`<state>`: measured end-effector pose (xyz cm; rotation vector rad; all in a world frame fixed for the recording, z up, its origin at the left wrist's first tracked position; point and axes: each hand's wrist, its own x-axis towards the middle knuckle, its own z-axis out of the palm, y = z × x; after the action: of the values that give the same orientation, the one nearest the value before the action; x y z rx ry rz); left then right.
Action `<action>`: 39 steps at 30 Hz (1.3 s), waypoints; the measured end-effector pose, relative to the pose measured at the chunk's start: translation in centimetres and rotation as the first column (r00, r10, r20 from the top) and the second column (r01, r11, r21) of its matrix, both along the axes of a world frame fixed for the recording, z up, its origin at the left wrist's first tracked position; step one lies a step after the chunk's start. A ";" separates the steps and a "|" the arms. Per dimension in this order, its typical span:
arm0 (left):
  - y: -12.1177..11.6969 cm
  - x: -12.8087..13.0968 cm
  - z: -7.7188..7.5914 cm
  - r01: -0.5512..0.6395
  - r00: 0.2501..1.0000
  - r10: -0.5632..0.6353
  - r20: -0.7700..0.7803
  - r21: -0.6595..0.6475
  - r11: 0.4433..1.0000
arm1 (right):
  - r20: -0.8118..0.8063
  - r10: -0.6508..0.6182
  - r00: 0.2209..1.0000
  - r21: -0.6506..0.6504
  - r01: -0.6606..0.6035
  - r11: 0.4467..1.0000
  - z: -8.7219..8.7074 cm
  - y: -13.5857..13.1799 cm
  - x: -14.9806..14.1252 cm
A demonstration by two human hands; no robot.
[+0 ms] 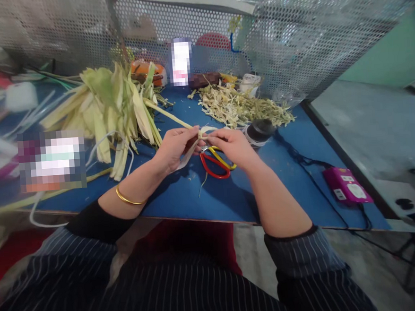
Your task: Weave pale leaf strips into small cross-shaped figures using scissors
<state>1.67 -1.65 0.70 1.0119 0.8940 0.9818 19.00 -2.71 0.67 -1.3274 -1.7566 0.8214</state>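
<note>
Both hands meet over the blue table, working a pale husk strip that is bent into a small knot-like bundle between the fingertips. My left hand is closed on the strip from the left, thumb on top. From the right, my right hand pinches the other side of it. Just beneath the fingers lies a pair of scissors with one red and one yellow handle; its blades are mostly hidden. A large pile of dried husk leaves spreads to the left of my left hand.
A heap of husk scraps lies at the back right, with a dark bottle before it. A purple box and black cables are on the right. Perforated metal mesh stands behind. A white cable crosses the left edge.
</note>
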 end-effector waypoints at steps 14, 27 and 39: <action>-0.6 0.6 -0.8 0.125 0.988 -0.128 -0.082 -0.045 0.991 | -0.578 -0.234 0.782 -0.117 0.204 0.972 -1.5 -0.1 -1.8; -0.7 0.3 -0.3 0.226 0.962 -0.217 -0.168 0.033 0.974 | -0.383 -0.293 0.876 0.050 0.337 0.940 -2.3 0.1 -2.0; -0.7 0.6 -0.4 0.121 0.963 -0.057 -0.263 0.234 0.965 | 0.100 -0.263 0.960 0.599 0.153 0.786 0.2 -1.6 -1.4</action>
<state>2.22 -2.33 0.29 1.4048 0.9405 0.9141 17.61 -4.32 0.89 -1.1539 -1.7555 0.0052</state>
